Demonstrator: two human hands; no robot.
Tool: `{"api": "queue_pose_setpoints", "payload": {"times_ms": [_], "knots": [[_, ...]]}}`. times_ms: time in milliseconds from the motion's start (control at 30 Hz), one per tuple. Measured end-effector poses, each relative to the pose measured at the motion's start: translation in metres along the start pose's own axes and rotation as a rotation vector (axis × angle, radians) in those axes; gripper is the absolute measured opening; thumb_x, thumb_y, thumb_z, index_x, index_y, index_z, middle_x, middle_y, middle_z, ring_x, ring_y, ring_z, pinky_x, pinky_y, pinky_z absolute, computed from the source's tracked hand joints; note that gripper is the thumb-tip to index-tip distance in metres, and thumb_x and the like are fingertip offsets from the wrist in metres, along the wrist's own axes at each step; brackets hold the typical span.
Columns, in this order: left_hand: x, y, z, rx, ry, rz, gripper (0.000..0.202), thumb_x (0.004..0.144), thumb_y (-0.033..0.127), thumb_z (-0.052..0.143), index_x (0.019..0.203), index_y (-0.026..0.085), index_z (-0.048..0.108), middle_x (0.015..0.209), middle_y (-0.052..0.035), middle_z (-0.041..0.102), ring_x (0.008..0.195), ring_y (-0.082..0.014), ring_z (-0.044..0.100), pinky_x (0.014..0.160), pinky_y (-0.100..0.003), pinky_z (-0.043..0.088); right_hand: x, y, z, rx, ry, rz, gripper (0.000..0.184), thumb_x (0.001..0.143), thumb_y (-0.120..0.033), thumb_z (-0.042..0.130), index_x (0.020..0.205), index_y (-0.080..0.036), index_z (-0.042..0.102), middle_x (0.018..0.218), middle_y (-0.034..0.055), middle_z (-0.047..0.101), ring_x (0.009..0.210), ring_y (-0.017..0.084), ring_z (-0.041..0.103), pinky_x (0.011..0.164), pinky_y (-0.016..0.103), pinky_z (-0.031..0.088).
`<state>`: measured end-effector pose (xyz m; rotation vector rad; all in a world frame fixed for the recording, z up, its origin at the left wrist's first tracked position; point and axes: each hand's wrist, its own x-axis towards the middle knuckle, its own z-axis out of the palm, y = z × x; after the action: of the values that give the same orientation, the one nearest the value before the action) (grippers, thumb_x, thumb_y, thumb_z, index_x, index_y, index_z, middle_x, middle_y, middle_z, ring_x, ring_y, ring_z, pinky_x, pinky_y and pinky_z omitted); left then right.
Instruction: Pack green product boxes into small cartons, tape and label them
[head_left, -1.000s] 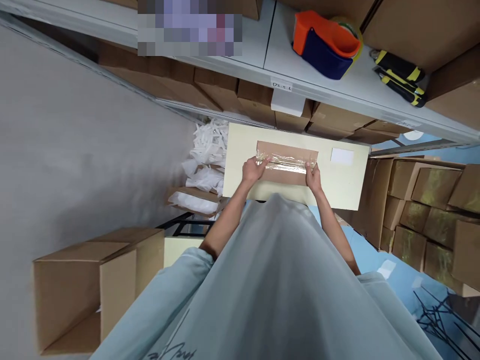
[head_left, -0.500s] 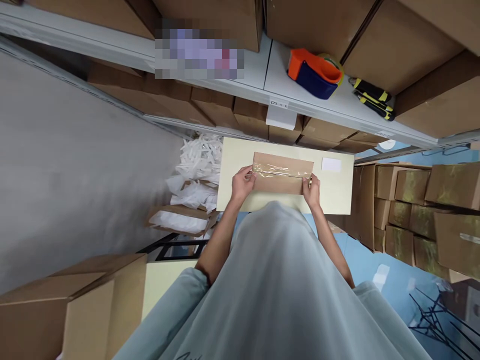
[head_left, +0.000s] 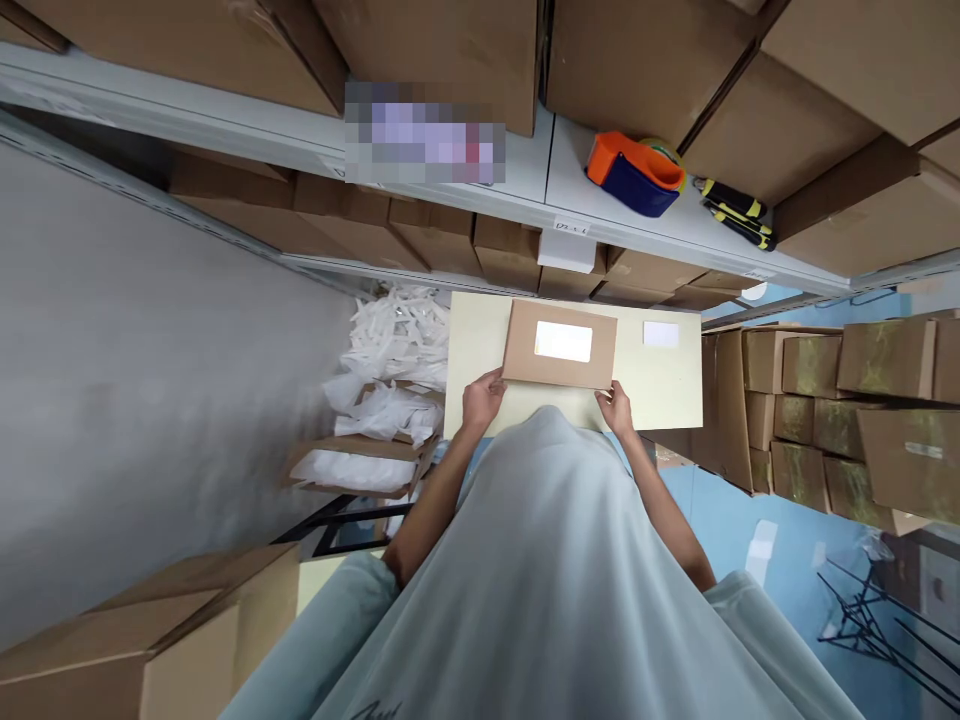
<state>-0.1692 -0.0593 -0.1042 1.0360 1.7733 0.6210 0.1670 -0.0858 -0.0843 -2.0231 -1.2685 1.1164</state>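
A flat brown cardboard box is at the far side of the cream tabletop, with a white label on its upper face. My left hand is closed with its fingertips at the near left corner of the box. At the near right corner, my right hand has its fingers bent against the edge. Whether the box is slightly raised or flat on the table, I cannot tell. A small white slip rests to the right of the box.
Above the table a grey shelf bears cartons, an orange and blue tape dispenser and yellow-black cutters. White packing paper is heaped at left. Stacked cartons stand on the right; an open carton is at lower left.
The box has been turned over: its taped seam faced up before, and a labelled face shows now. Both hands have moved from its sides to its near corners.
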Motion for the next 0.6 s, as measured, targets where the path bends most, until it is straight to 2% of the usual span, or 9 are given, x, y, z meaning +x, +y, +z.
{"api": "queue_pose_setpoints", "payload": {"times_ms": [133, 267, 400, 500, 600], "knots": [[-0.006, -0.02, -0.005, -0.007, -0.023, -0.004, 0.039, 0.093, 0.009, 0.065, 0.123, 0.019, 0.088, 0.111, -0.0083, 0.09, 0.113, -0.0309, 0.086, 0.113, -0.043, 0.064, -0.011, 0.01, 0.01, 0.013, -0.003, 0.023, 0.049, 0.088, -0.052, 0.072, 0.128, -0.025, 0.059, 0.142, 0.0191, 0.077, 0.141, 0.034, 0.073, 0.112, 0.055, 0.066], [-0.005, -0.028, -0.012, -0.105, -0.003, 0.007, 0.031, 0.094, 0.022, 0.071, 0.122, 0.019, 0.085, 0.109, -0.0082, 0.09, 0.108, -0.0276, 0.087, 0.109, -0.04, 0.065, -0.009, 0.01, 0.014, 0.006, -0.017, 0.057, 0.064, 0.086, -0.055, 0.076, 0.139, -0.024, 0.061, 0.147, 0.0189, 0.077, 0.146, 0.036, 0.071, 0.119, 0.059, 0.061], [0.001, -0.025, -0.021, -0.185, 0.078, 0.007, 0.032, 0.088, 0.032, 0.08, 0.117, 0.019, 0.083, 0.101, -0.0091, 0.09, 0.097, -0.0284, 0.087, 0.105, -0.044, 0.066, -0.012, 0.007, 0.02, -0.02, -0.028, 0.067, 0.068, 0.086, -0.057, 0.076, 0.144, -0.024, 0.062, 0.147, 0.0175, 0.078, 0.144, 0.036, 0.072, 0.12, 0.06, 0.06], [0.006, -0.017, -0.031, -0.255, 0.105, 0.022, 0.033, 0.086, 0.033, 0.08, 0.116, 0.019, 0.081, 0.103, -0.0104, 0.089, 0.098, -0.0293, 0.087, 0.104, -0.046, 0.067, -0.023, 0.004, 0.022, -0.051, -0.077, 0.043, 0.071, 0.086, -0.057, 0.076, 0.147, -0.025, 0.063, 0.149, 0.0174, 0.077, 0.146, 0.038, 0.07, 0.121, 0.062, 0.059], [0.011, -0.007, -0.041, -0.303, 0.144, 0.048, 0.034, 0.086, 0.031, 0.076, 0.117, 0.019, 0.08, 0.105, -0.0108, 0.09, 0.098, -0.0295, 0.087, 0.104, -0.046, 0.068, -0.032, -0.001, 0.016, -0.1, -0.096, 0.036, 0.079, 0.086, -0.061, 0.077, 0.153, -0.024, 0.06, 0.158, 0.0183, 0.071, 0.151, 0.039, 0.066, 0.124, 0.064, 0.056]]}}
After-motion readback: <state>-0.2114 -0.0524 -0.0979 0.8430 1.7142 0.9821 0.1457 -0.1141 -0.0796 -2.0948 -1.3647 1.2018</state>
